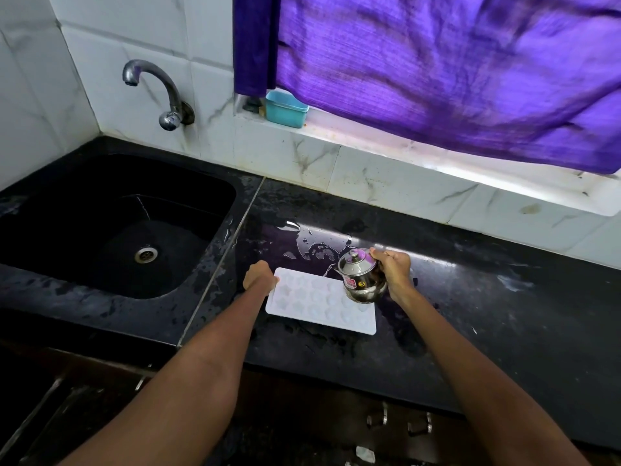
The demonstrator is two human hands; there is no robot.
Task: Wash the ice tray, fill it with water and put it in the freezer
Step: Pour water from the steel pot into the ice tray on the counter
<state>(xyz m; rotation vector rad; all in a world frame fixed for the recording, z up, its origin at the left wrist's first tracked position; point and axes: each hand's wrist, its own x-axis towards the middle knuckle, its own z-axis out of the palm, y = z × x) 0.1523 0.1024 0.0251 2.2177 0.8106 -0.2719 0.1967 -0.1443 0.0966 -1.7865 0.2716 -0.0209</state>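
One view only, from the head camera. Just below the centre of the frame the white ice tray [321, 299] lies flat on the wet black bench [470, 314], to the right of the sink [111, 223]. The right hand [395, 269] tilts a small steel kettle [361, 275] over the tray's upper right part, spout pointing left, and a thin stream seems to leave the spout toward the cells. So the step in hand looks like filling, with washing likely done.

To do it well, I would keep the tilt shallow so the stream stays thin, move the spout slowly from cell to cell, and stop short of the rims, since the tray must later be carried level to the freezer. The bench already shows puddles above the tray, so overflow is a real risk.

The fingers of the right hand curl round the kettle's handle side, with the thumb seemingly up near the lid. The left hand [260, 275] steadies the tray at its upper left corner; its fingers look bent and pressed against the edge, though whether they pinch the rim or merely press it I cannot tell.
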